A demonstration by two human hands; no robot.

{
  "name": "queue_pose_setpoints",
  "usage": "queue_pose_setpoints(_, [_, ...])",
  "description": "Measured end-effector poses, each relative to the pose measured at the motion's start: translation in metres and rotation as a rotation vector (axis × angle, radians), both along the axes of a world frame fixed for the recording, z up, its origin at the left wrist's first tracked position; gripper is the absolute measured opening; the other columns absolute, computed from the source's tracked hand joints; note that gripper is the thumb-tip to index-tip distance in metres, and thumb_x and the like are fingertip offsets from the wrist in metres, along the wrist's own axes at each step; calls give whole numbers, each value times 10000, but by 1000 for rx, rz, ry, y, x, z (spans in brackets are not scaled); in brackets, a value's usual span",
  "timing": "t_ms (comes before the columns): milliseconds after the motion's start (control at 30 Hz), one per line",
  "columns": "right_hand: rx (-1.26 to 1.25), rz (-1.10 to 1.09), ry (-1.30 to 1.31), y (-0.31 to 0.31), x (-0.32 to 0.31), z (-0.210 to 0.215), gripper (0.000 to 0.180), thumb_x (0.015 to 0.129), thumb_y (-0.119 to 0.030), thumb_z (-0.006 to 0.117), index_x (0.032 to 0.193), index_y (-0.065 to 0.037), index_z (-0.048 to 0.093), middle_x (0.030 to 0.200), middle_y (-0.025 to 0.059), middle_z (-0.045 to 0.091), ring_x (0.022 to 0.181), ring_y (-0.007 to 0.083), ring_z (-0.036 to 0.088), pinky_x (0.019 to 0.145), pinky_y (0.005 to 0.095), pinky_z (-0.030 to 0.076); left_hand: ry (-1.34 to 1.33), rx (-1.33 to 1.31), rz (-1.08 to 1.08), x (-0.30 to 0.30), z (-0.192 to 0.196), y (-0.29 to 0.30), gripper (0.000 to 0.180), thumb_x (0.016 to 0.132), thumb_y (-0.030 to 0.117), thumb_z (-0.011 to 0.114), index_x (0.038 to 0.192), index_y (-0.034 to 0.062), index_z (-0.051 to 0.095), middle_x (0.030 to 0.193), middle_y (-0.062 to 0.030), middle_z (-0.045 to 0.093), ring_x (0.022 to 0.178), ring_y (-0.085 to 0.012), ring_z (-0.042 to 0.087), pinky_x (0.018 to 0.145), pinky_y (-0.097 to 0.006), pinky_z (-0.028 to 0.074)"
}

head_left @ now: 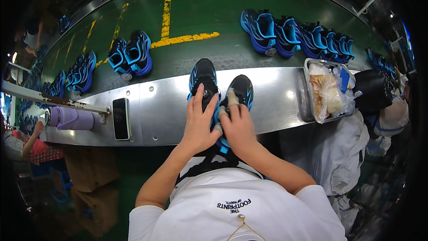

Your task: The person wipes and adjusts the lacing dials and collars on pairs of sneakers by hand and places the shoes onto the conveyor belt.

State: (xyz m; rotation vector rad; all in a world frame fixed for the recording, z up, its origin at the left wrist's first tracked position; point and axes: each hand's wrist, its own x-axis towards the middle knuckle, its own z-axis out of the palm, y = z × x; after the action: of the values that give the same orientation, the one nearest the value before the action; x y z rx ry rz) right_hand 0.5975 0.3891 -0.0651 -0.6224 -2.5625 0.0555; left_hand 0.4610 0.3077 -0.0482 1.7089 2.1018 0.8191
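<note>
Both forearms come up from the white shirt at the bottom edge and meet over a pair of black-and-blue sneakers standing on the steel table rim, toes pointing away. Left hand (199,122) lies flat along the left sneaker (203,78), fingers spread over its tongue and collar, pinning it rather than pinching it. Right hand (239,127) is curled close against the right sneaker (241,90); its taped fingertips (231,98) press at the shoe's inner collar, and something small and pale sits under the knuckles, though the view is too cramped to say what.

So both grips are narrow and loaded: left hand clamped on the left sneaker, right hand closed on the right sneaker's edge. By the look of it, this is a mid-step of finishing or checking the pair, worked at the opening between the two shoes. The next move would call for a steady left hold while the right fingers work with fine pressure, without tipping either shoe off the rim.

Left of the sneakers on the same steel rim lie a dark phone (121,118) and, further left, a lilac bottle (71,118) on its side. Right of them sits a metal tray (309,90) of bagged items. Beyond the sneakers runs the green conveyor belt (200,13), carrying more blue pairs (294,35).
</note>
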Motion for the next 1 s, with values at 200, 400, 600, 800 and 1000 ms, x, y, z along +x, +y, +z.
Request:
queue_pose_setpoints(200, [-532,125,-54,5,35,30,640,817,-71,656,1407,-24,410,1430,347,295,1230,522,408,1043,488,385,79,-54,-12,-24,35,17,444,828,143,638,1259,60,574,1338,-185,527,1188,-391,489,1021,-462,366])
queue_pose_setpoints(400, [-855,4,147,-1,33,47,647,869,-140,649,1413,42,351,1403,385,288,1355,534,266,1109,477,289,28,143,-72,-23,-5,38,267,726,21,642,977,105,663,1010,-92,563,967,-305,559,831,-400,486])
queue_pose_setpoints(600, [-518,11,100,-14,35,15,754,847,-166,681,1455,44,289,1400,401,262,1307,560,302,1080,530,325,77,202,-16,-14,-5,48,324,693,-28,590,993,72,659,997,-130,554,953,-337,551,838,-411,465])
queue_pose_setpoints(800, [-636,81,111,3,33,29,715,852,-221,694,1426,40,356,1409,399,267,1299,562,315,1088,518,314,-77,214,-37,-26,0,46,326,696,-33,559,999,49,646,989,-145,570,957,-354,565,843,-404,470])
queue_pose_setpoints(1000, [-619,72,234,33,16,17,685,841,-230,707,1401,27,407,1421,371,314,1324,513,346,1077,471,352,-15,231,130,-18,-4,37,349,712,-22,586,1051,39,635,1051,-148,582,965,-351,564,856,-403,466])
